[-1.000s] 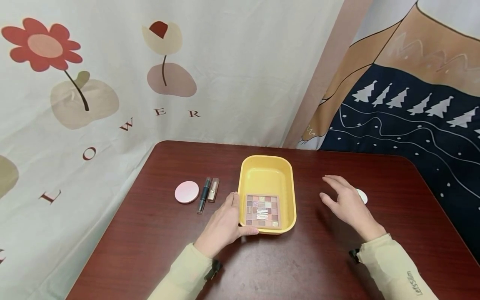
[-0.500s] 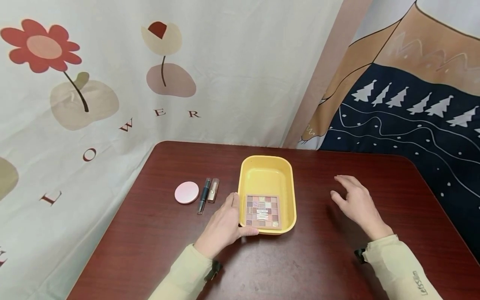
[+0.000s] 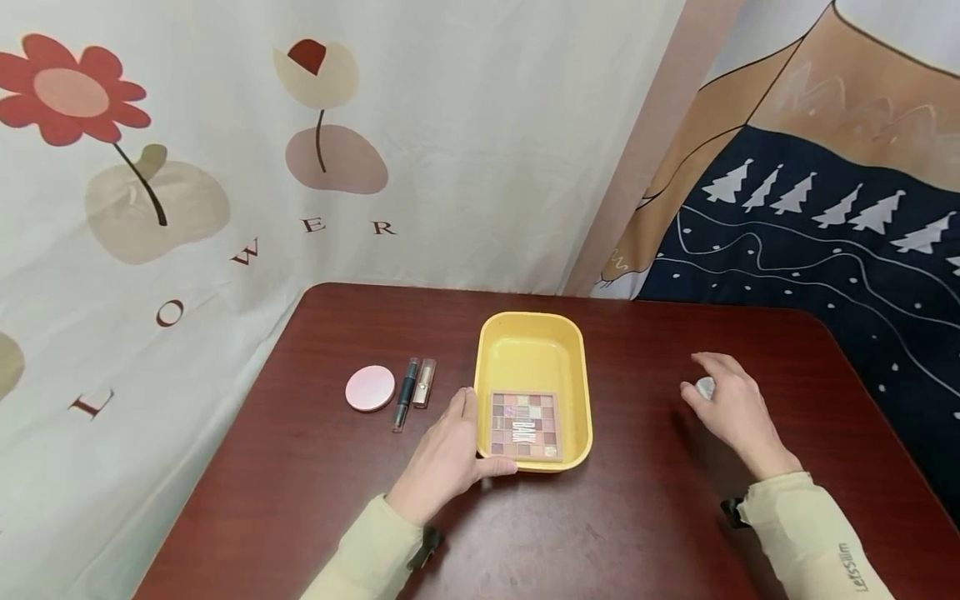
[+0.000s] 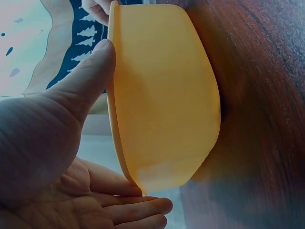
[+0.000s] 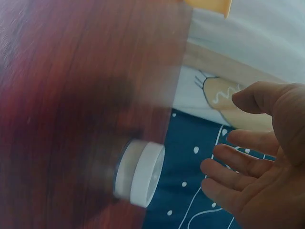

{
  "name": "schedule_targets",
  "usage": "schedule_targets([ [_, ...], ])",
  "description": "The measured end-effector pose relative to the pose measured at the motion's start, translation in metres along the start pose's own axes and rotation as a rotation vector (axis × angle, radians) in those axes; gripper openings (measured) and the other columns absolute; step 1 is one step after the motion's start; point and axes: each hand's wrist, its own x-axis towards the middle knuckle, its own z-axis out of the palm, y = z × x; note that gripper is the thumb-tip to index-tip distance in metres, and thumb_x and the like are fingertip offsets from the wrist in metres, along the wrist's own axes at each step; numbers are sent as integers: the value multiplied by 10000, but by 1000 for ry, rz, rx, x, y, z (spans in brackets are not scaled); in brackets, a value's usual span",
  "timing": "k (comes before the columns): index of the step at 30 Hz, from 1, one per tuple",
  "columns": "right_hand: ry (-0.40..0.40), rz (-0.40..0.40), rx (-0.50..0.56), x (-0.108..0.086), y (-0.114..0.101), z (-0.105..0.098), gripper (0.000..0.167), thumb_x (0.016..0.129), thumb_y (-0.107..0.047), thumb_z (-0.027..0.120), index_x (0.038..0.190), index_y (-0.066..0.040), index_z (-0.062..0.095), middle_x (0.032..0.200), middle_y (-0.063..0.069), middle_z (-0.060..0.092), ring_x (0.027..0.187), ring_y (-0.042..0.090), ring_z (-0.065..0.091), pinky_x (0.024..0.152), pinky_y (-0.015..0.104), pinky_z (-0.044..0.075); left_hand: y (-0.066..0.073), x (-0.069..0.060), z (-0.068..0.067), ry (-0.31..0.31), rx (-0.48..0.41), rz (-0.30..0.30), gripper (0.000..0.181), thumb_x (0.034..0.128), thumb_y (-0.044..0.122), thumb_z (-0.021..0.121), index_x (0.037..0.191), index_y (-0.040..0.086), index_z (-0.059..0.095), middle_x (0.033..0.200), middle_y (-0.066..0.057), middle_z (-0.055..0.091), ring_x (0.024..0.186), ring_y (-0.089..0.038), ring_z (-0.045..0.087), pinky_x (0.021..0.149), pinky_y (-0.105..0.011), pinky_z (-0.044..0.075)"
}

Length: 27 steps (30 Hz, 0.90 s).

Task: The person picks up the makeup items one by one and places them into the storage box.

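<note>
A yellow plastic bin [image 3: 534, 362] stands on the table, with an eyeshadow palette [image 3: 525, 427] lying flat at its near end. My left hand [image 3: 442, 458] rests against the bin's near left corner, its thumb along the near rim and its fingers straight at the left side, as the left wrist view also shows. Over on the right, my right hand [image 3: 738, 417] hovers with parted fingers and nothing held. Close by it is a small jar with a white lid [image 5: 147, 174], partly hidden by the hand in the head view.
Left of the bin lie a round pink compact [image 3: 370, 388], a dark double-ended stick [image 3: 406, 395] and a gold lipstick tube [image 3: 424, 383]. The dark red table [image 3: 525, 533] meets a printed curtain [image 3: 480, 167] at its back edge.
My right hand has drifted right and slightly toward me; the jar now shows between its thumb and fingers instead of beyond the hand. The left hand stays on the bin.
</note>
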Motion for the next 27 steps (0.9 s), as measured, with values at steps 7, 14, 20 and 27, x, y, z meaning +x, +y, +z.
schedule_targets([
  [7,-43,61,-20,-4,19,-4,562,902,-108,688,1376,137,511,1384,377,467,1072,515,521,864,673,481,0,-4,-1,19,-9,19,872,697,446,946,1286,-32,516,1127,-82,501,803,-188,519,728,-380,543],
  [14,-112,93,-37,-3,32,-5,650,900,-175,732,1382,171,466,1359,422,431,1107,564,480,874,700,466,0,-3,-3,22,-3,17,901,700,450,944,1314,-46,510,1171,-99,510,822,-204,540,754,-401,555],
  [20,-160,119,-67,0,37,-5,690,884,-221,744,1367,185,466,1327,425,441,1076,553,496,868,686,477,0,-2,-2,21,4,9,904,703,446,943,1326,-45,509,1191,-106,523,824,-206,548,747,-409,555],
  [27,-208,154,-84,-1,42,-4,697,881,-229,753,1365,181,464,1296,422,452,1066,551,499,882,688,476,0,-1,0,1,1,-12,944,709,442,941,1367,-64,491,1273,-151,535,875,-248,588,788,-452,566],
])
